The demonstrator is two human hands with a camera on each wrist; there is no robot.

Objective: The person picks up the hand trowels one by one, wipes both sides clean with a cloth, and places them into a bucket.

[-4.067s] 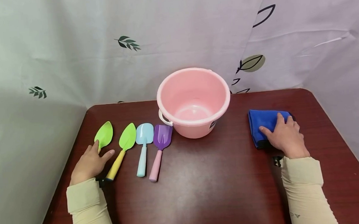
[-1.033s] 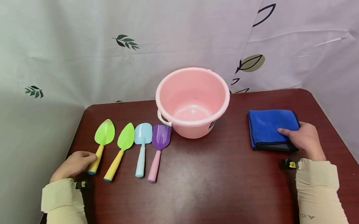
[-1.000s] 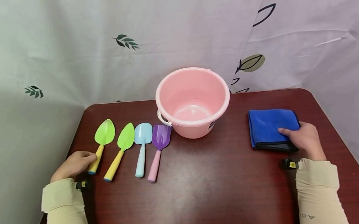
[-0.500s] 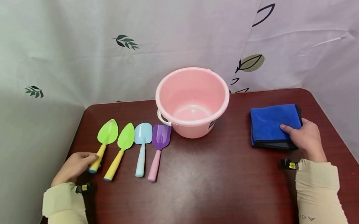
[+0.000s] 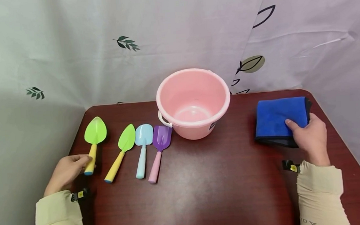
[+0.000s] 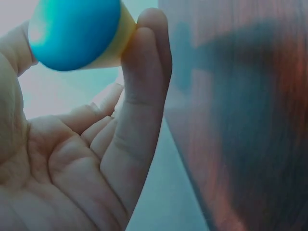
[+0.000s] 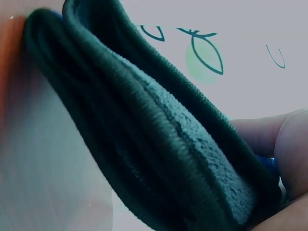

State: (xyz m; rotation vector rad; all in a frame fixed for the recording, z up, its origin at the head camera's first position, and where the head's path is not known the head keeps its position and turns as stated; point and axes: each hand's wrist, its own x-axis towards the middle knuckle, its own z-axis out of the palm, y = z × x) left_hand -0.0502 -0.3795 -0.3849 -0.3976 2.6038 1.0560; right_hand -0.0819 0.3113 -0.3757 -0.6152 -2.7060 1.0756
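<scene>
At the left of the table, my left hand [image 5: 67, 170] pinches the yellow handle of a green trowel [image 5: 95, 131] between thumb and fingers. In the left wrist view the blue butt of that handle [image 6: 74, 33] shows between thumb and fingers, held above the tabletop. My right hand [image 5: 312, 138] grips the right side of a folded blue cloth [image 5: 279, 118], thumb on top and fingers hidden beneath. Its dark-edged layers [image 7: 159, 125] fill the right wrist view, raised off the table.
A pink bucket [image 5: 194, 129] with a white handle stands at the back middle. Left of it lie a second green trowel [image 5: 127, 138], a light blue shovel [image 5: 144, 134] and a purple shovel [image 5: 162, 138] in a row. Leaf-print sheeting [image 5: 129, 74] hangs around the dark red table [image 5: 202, 186].
My left hand, earlier over the trowel, has taken its handle and lifted it leftward. My right hand, first resting on the cloth, has gripped its right side and raised it.
</scene>
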